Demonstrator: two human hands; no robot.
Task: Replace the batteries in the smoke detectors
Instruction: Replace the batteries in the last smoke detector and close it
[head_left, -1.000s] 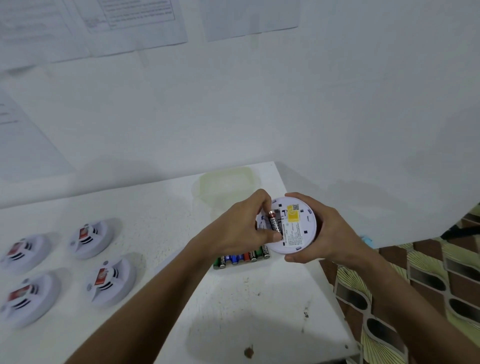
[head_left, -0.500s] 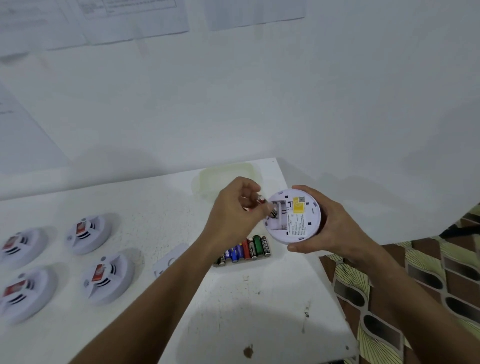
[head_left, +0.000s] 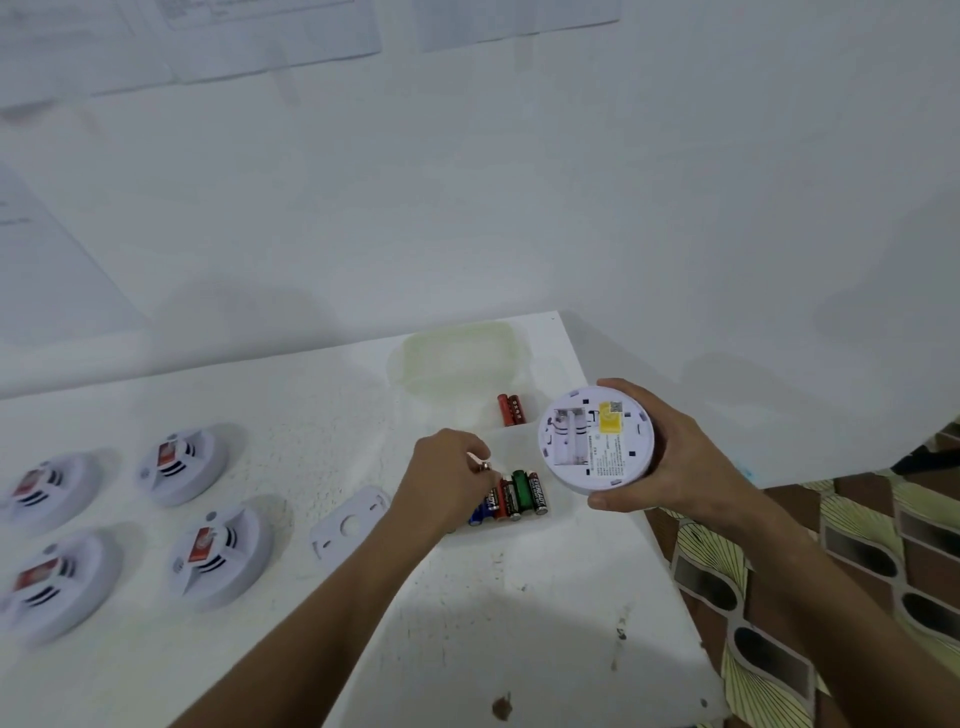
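Observation:
My right hand (head_left: 693, 467) grips a round white smoke detector (head_left: 597, 441) above the table's right edge, its back turned up. The battery compartment (head_left: 569, 434) is uncovered and holds no batteries. A row of mixed-colour batteries (head_left: 525, 493) lies on the table just left of it. My left hand (head_left: 441, 483) reaches down onto the left end of that row with curled fingers; whether it grips a battery is hidden. Two red batteries (head_left: 510, 409) lie side by side farther back.
Several white smoke detectors (head_left: 182, 465) with red labels sit at the left of the white table (head_left: 519, 634). A loose white cover plate (head_left: 350, 522) lies beside my left forearm. A pale translucent container (head_left: 460, 358) stands at the back. Patterned floor (head_left: 831, 571) shows past the right edge.
My left hand took the two red batteries out of the detector, left them on the table near the container, and moved down to the row of batteries. The compartment now stands empty.

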